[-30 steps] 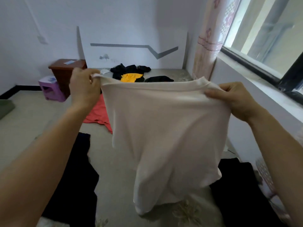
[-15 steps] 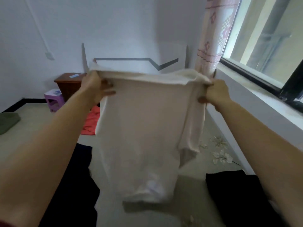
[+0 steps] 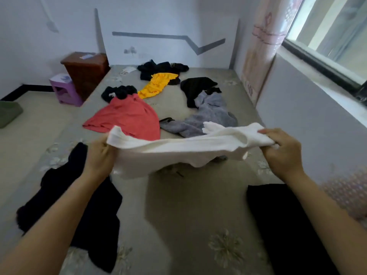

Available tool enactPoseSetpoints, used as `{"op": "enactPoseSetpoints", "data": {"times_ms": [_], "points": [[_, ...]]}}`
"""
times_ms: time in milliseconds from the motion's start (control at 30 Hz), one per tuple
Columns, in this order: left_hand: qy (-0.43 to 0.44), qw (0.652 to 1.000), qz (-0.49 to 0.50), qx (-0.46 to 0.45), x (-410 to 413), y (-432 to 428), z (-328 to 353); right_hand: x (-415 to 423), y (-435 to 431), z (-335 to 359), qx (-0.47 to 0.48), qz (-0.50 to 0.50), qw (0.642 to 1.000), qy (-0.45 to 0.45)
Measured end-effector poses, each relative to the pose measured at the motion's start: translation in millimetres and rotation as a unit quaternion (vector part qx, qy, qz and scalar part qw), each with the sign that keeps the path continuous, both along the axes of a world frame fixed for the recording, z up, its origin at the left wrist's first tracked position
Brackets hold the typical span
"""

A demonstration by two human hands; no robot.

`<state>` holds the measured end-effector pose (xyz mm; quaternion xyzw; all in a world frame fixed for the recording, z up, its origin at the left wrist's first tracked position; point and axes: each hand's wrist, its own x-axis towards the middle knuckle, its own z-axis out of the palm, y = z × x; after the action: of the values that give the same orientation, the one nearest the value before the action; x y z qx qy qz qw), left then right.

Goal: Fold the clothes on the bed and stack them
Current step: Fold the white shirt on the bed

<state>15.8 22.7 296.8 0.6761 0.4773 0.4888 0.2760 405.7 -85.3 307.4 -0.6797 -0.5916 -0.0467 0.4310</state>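
I hold a white shirt [image 3: 178, 151] stretched flat and low over the bed [image 3: 194, 205]. My left hand [image 3: 100, 157] grips its left edge and my right hand [image 3: 282, 153] grips its right edge. Beyond it lie a red garment [image 3: 127, 118], a grey garment [image 3: 210, 116], a yellow garment [image 3: 156, 86] and black clothes [image 3: 198, 88] farther back. One black garment [image 3: 79, 205] lies near my left arm, another black garment [image 3: 284, 225] under my right arm.
A brown nightstand [image 3: 85, 70] and a purple stool [image 3: 63, 90] stand left of the bed. The wall with the window sill [image 3: 327, 92] runs along the right side. A pink curtain [image 3: 262, 52] hangs at the far right corner.
The white shirt has swung down from hanging upright in front of me to lying nearly level above the bed. Both hands have dropped lower and spread wider.
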Motion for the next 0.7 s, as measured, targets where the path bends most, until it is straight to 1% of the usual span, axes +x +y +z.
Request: {"op": "enactPoseSetpoints", "data": {"times_ms": [67,100,167,233,333,400,467,500,567,600,633,667,700], "points": [[0.100,0.989,-0.026,-0.102,-11,-19,-58,-2,-20,-45,-0.149,-0.009,0.989,0.005],[0.168,0.972,-0.045,-0.155,-16,-28,-84,-5,-30,-67,-0.237,-0.007,0.972,0.005],[0.287,0.917,-0.108,-0.254,-20,-51,-128,-12,-50,-107,-0.390,0.000,0.921,0.011],[0.356,0.863,-0.162,-0.321,-20,-75,-158,-19,-70,-144,-0.485,0.004,0.875,0.013],[0.431,0.807,-0.202,-0.350,-21,-99,-182,-26,-92,-182,-0.551,0.005,0.834,0.009],[0.480,0.777,-0.217,-0.344,-23,-110,-191,-30,-100,-194,-0.578,0.021,0.816,-0.012],[0.526,0.737,-0.244,-0.346,-25,-120,-201,-35,-106,-201,-0.613,0.041,0.788,-0.037],[0.550,0.712,-0.260,-0.352,-26,-126,-208,-38,-110,-206,-0.635,0.045,0.770,-0.051],[0.589,0.652,-0.292,-0.376,-27,-140,-226,-45,-120,-216,-0.692,0.061,0.716,-0.072],[0.601,0.624,-0.308,-0.393,-27,-146,-235,-49,-125,-224,-0.720,0.070,0.686,-0.080],[0.603,0.600,-0.323,-0.414,-27,-152,-245,-53,-129,-233,-0.738,0.073,0.667,-0.072],[0.597,0.582,-0.338,-0.437,-24,-157,-253,-57,-133,-243,-0.751,0.072,0.654,-0.055],[0.583,0.573,-0.348,-0.459,-21,-160,-260,-62,-133,-250,-0.758,0.069,0.648,-0.034]]}}
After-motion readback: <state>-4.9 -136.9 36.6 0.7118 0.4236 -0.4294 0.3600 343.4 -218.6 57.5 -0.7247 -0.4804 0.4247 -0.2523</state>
